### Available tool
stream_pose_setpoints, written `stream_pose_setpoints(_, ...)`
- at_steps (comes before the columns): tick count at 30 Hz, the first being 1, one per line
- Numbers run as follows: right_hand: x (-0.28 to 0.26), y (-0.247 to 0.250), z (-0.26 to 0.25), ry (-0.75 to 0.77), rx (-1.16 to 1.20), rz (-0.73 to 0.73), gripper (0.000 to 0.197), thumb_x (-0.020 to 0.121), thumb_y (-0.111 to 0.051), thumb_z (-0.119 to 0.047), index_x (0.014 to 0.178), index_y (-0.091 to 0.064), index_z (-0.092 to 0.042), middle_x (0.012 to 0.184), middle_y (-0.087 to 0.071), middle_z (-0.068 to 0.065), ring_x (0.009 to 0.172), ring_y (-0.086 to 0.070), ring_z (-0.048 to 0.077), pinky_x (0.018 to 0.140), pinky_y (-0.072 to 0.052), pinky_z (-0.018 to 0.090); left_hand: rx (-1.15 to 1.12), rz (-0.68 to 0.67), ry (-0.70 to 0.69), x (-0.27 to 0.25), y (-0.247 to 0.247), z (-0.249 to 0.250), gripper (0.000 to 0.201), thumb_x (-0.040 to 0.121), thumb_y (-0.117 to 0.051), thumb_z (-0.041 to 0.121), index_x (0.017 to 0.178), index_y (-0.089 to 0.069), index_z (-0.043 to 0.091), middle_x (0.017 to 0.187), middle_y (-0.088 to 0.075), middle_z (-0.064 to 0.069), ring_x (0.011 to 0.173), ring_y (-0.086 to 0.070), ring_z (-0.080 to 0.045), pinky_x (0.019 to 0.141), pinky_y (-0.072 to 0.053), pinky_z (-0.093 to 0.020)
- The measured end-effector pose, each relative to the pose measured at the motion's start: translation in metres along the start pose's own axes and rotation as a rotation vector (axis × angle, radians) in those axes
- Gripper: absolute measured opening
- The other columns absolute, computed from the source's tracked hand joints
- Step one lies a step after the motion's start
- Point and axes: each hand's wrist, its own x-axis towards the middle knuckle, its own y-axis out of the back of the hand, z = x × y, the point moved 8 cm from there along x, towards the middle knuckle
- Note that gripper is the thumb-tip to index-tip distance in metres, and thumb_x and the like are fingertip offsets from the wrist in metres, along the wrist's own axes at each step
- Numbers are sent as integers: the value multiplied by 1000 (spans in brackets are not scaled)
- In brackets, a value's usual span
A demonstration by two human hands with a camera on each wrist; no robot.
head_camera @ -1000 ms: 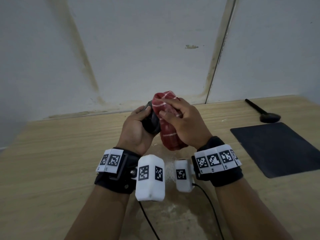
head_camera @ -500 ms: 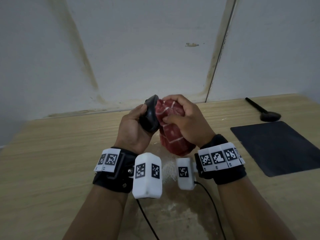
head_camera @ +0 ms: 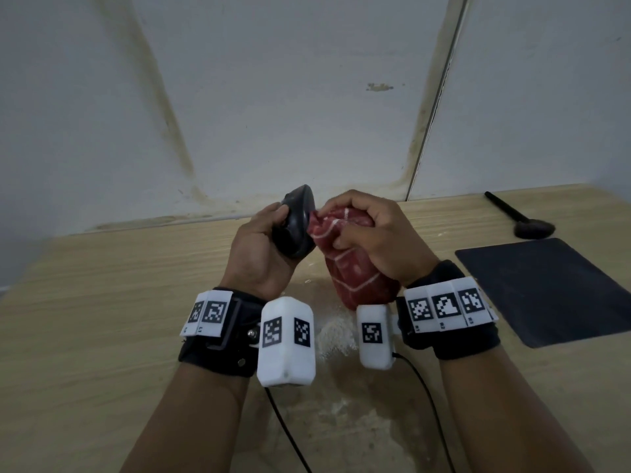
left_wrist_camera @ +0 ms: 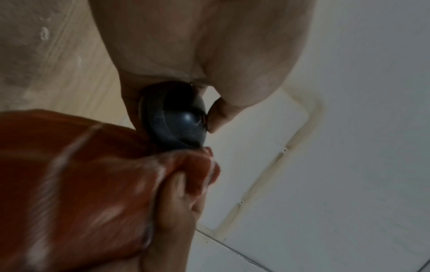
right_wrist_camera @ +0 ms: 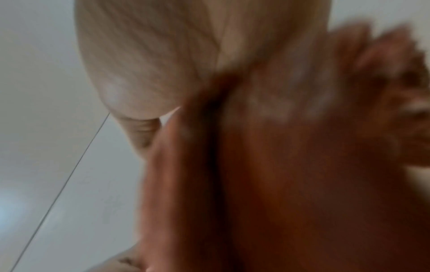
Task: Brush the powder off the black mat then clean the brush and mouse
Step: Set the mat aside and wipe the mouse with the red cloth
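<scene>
The left hand (head_camera: pixel 263 247) gripped the small, rounded black plastic mouse (head_camera: pixel 297 223), thumb on one flank and fingers curled round the other, holding it on edge above the pale wood-grain table (head_camera: pixel 102 302). The right hand (head_camera: pixel 379 237) was closed around a bunched red cloth with white stripes (head_camera: pixel 358 278), pressing the upper fold against the side of the mouse; the rest of the cloth hung below the fist. In the left wrist view the mouse (left_wrist_camera: pixel 177 119) showed faint pale smears on its shell, with the cloth (left_wrist_camera: pixel 93 184) touching its lower edge. The right wrist view was blurred and showed only cloth and palm.

The step in hand appeared to be wiping the mouse. To do it well, the left-hand grip would probably need to stay firm at the flanks so that the shell remained exposed. The cloth should be drawn across in one direction, away from button gaps and seams. The mouse should then be turned to present the unwiped faces, the underside included. A clean fold of cloth was advisable for each pass.

Loose white powder (head_camera: pixel 336 331) lay on the table below the hands. The flat black rectangular mat (head_camera: pixel 553 288) lay to the right, well apart, and looked largely clear. The black-handled soft-headed brush (head_camera: pixel 522 221) rested just beyond the mat's far edge.
</scene>
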Motion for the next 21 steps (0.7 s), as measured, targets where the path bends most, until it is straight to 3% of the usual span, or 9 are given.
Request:
stream_pose_setpoints(4, 3, 17, 7, -47, 128, 103, 34, 83, -66, 2, 112, -67, -14, 104, -70, 4, 83, -68, 15, 70, -57, 29, 71, 15, -29, 0, 0, 1, 49, 96, -45, 9, 144, -42, -2, 120, -56, -19, 89, -62, -28, 68, -55, -34)
stream_pose_setpoints(7, 6, 14, 3, 15, 104, 151, 36, 88, -69, -7, 123, -62, -16, 110, -69, -1, 97, -69, 13, 83, -58, 30, 101, 28, -54, 1, -5, 0, 56, 88, -55, 2, 141, -41, -4, 125, -57, -26, 103, -60, -34, 83, -54, -44)
stream_pose_setpoints(10, 7, 6, -2, 24, -1, 73, 33, 83, -72, -4, 113, -65, -14, 105, -70, 1, 94, -69, 13, 82, -59, 30, 127, 76, -85, 6, 0, 4, 49, 91, -54, -3, 139, -46, 2, 123, -62, -21, 101, -63, -32, 82, -55, -43)
stream_pose_setpoints(13, 8, 8, -7, 9, -16, -13, 29, 79, -70, 6, 99, -69, -14, 95, -73, 7, 82, -69, 15, 73, -59, 28, 125, 82, -95, 11, 1, 11, 62, 79, -68, 10, 138, -50, -1, 125, -60, -24, 101, -60, -33, 75, -54, -37)
stream_pose_setpoints(15, 9, 19, -4, -20, 66, 51, 27, 81, -67, 7, 95, -70, -16, 87, -71, 2, 74, -68, 13, 66, -56, 26, 112, 57, -87, 10, -7, 11, 69, 73, -70, 17, 135, -53, -5, 124, -61, -23, 101, -59, -31, 75, -52, -33)
stream_pose_setpoints(16, 10, 25, -3, -23, 121, 110, 26, 84, -66, 6, 98, -69, -16, 88, -71, -1, 74, -69, 12, 66, -56, 26, 104, 39, -79, 10, -12, 9, 61, 77, -68, 17, 133, -56, -4, 125, -62, -22, 102, -60, -30, 75, -52, -31)
stream_pose_setpoints(18, 12, 32, -4, 24, 156, 205, 26, 89, -66, 1, 107, -69, -18, 97, -72, -5, 86, -70, 11, 73, -57, 27, 101, -1, -51, 10, -18, 5, 48, 86, -61, 15, 131, -59, -2, 129, -62, -21, 105, -61, -29, 79, -52, -30)
stream_pose_setpoints(21, 15, 20, -9, 90, 63, 184, 24, 95, -63, -14, 116, -69, -22, 116, -70, -3, 106, -67, 12, 90, -57, 32, 102, -24, -22, 10, -22, -2, 51, 83, -60, 18, 130, -56, -2, 115, -59, -18, 96, -59, -27, 75, -51, -30)
